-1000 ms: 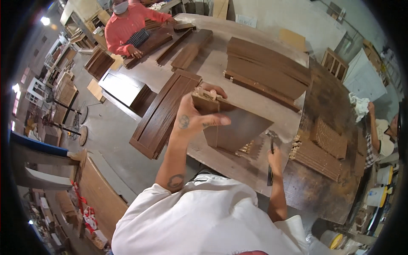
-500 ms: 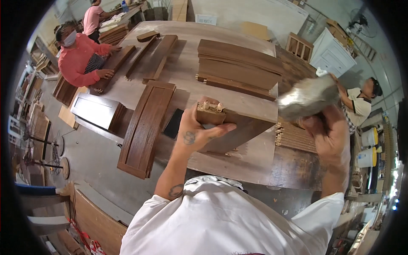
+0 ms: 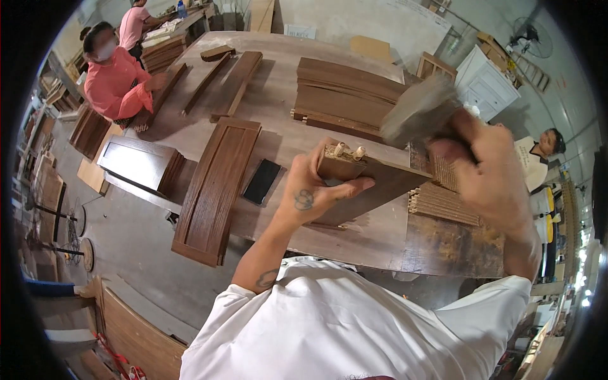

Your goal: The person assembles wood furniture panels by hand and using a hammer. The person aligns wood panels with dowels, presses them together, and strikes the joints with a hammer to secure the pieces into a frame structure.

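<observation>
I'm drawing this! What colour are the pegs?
The pegs are pale tan, best seen in the head view.

White short-sleeved shirt (image 3: pixel 358 320), tattooed left forearm (image 3: pixel 272 244)

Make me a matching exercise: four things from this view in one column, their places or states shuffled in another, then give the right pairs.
Column one
1. Left hand
2. Right hand
3. Black flat rectangle
4. White cabinet

Column two
A. Raised, holding a blurred grey tool
B. Beyond the table, toward the picture's upper right
C. Clasping a brown board with pale dowels at one end
D. Lying on the table, just right of the panelled brown piece in the picture

Pairs: 1-C, 2-A, 3-D, 4-B
</observation>
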